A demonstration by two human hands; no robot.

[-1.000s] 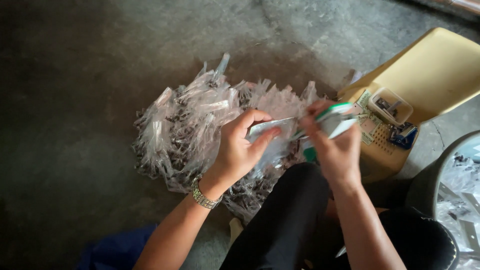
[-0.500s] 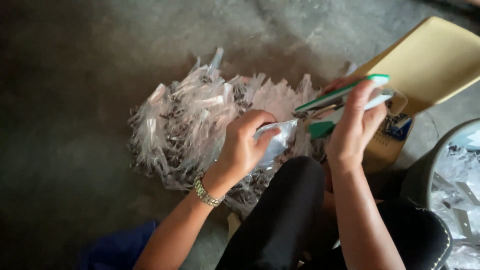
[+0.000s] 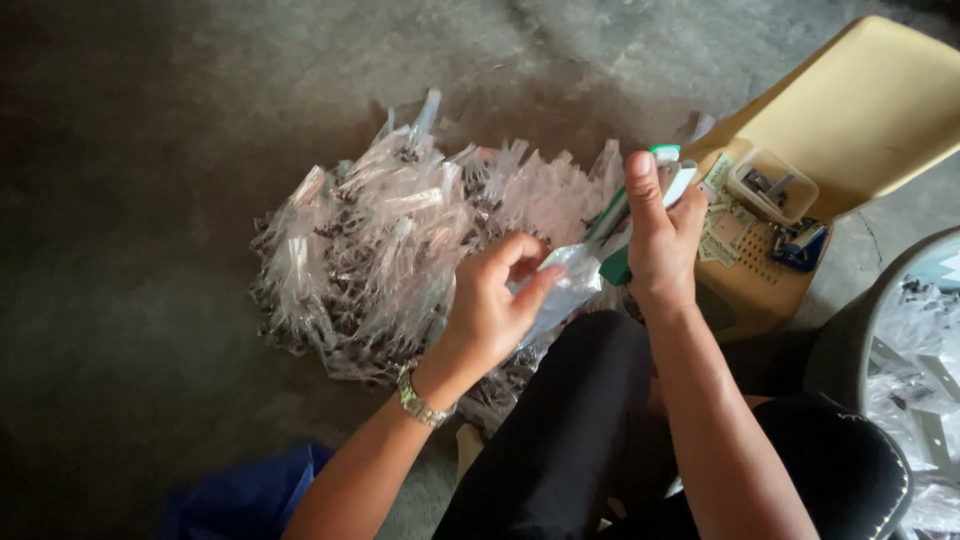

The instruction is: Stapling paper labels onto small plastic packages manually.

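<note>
From the head view, the left hand (image 3: 495, 305) pinches a small clear bag (image 3: 562, 285) above the bag pile (image 3: 400, 250) on the floor. The right hand (image 3: 660, 240) has its fingers clamped on a green-and-white tool (image 3: 625, 225). That slack film could slip, I'd judge, spilling its contents.

Small clear plastic bag (image 3: 560, 285) and a green-and-white hand tool (image 3: 630, 220), held above the bag pile.

The bag is see-through and crinkly, pinched in the left hand (image 3: 495, 310) with its mouth end poking up to the right. The tool sits slanted in the right hand (image 3: 660, 240), green grip low, tip right on the bag's top edge.
</note>
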